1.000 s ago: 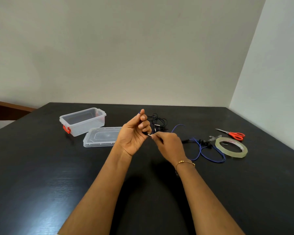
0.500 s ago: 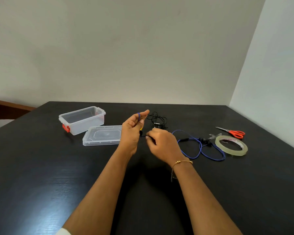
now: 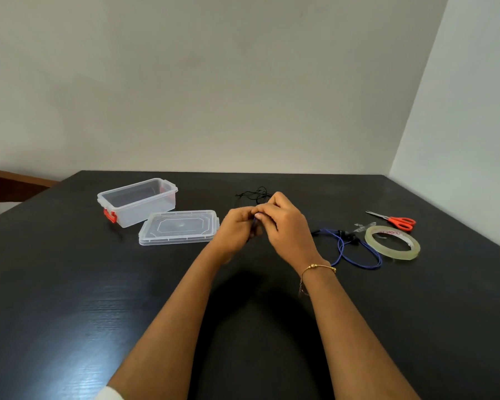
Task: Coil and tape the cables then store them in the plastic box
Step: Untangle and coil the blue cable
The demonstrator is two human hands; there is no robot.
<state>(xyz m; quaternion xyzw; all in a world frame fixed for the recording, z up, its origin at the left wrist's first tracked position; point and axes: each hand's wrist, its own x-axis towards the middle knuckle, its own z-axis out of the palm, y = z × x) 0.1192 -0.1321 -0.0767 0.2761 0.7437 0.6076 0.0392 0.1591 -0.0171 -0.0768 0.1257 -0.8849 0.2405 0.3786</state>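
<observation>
Coiling is the step in hand: at centre frame the left hand [image 3: 237, 230] and right hand [image 3: 283, 223] meet, fingers curled round the blue cable [image 3: 355, 255], whose slack trails right on the table [image 3: 70, 284] toward the tape roll [image 3: 393, 242]. Next — more wraps, then tape. Half a second earlier the hands were apart; now they touch. The plastic box [image 3: 139, 202] sits open, upper left.

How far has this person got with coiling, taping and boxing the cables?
Done: plastic box open, its lid beside it. In hand: left hand and right hand grip the blue cable, mostly trailing loose. Left: black cable untouched, tape roll unused, box empty.
</observation>
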